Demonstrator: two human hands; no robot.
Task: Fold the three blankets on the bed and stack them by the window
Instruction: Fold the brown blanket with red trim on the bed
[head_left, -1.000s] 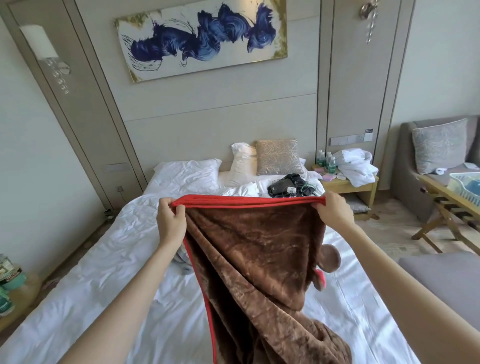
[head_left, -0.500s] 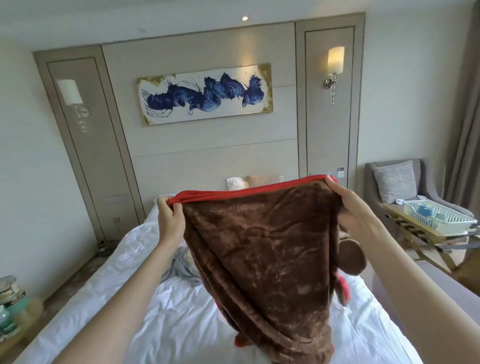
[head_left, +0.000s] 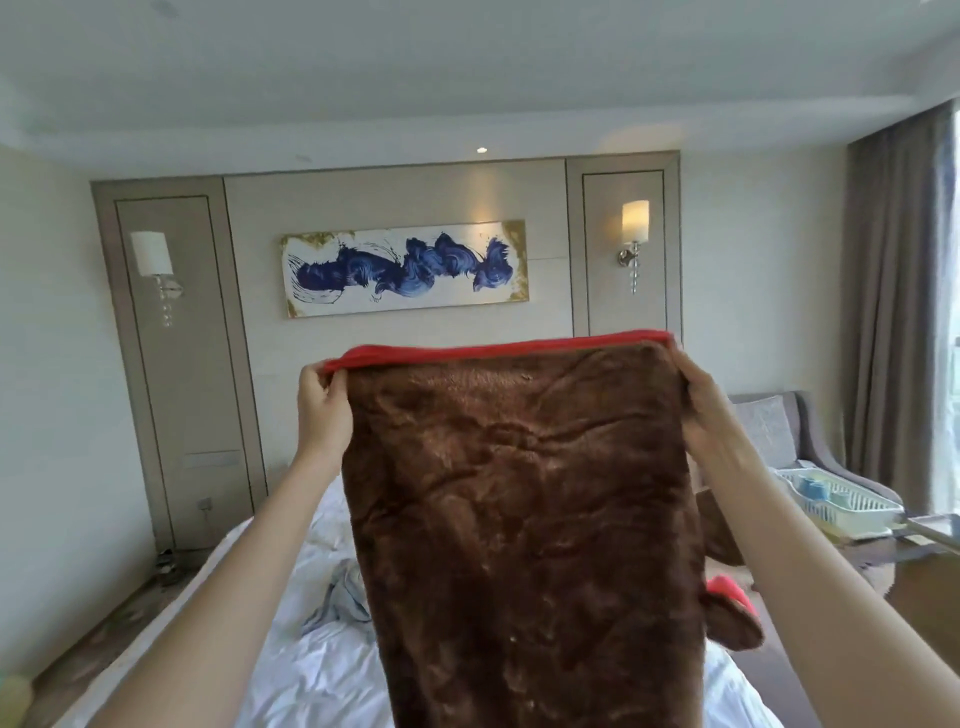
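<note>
Left hand (head_left: 322, 405) and right hand (head_left: 698, 400) each grip a top corner of the brown blanket (head_left: 519, 493) along its red edge (head_left: 493, 348), mid-frame. Within the last second they have raised it high, so it now hangs flat instead of bunched, probably ready for a first fold. Its lower end drops out of frame over the bed (head_left: 322, 670). Left is open; a dish rack (head_left: 841, 504) crowds the right.

The blanket (head_left: 524, 519) is plush brown with a red edge. The bed (head_left: 322, 670) is white; the painting (head_left: 405, 271) has blue swirls with gold corners.
</note>
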